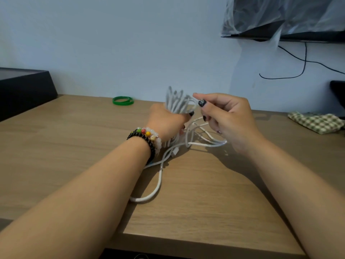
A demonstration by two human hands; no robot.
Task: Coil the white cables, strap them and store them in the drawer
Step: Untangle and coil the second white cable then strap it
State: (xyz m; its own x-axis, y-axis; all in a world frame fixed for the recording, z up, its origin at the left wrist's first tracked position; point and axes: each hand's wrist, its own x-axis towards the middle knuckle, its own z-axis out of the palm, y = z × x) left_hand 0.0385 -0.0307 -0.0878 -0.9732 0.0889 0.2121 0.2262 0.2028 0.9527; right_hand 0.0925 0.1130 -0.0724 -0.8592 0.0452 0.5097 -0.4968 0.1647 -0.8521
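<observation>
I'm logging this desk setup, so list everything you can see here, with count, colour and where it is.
coiled cable bundle: one, white, held upright above the desk centre
loose cables: several, exact count unclear, white, tangled on the desk beneath the hands, one loop trailing toward the near edge
rubber bands: looks like two, green, far side of the desk, left of the bundle
desk: one, light wood
checked cloth: one, green and cream, far right of desk
box: one, black, far left
plastic-wrapped screen: one, dark, on the wall upper right
thin cable: one, black, hanging below it
bracelets: several, black, multicoloured and pale beads, left wrist
left hand: grips the bundle
right hand: fingers pinch a cable loop at the bundle
</observation>
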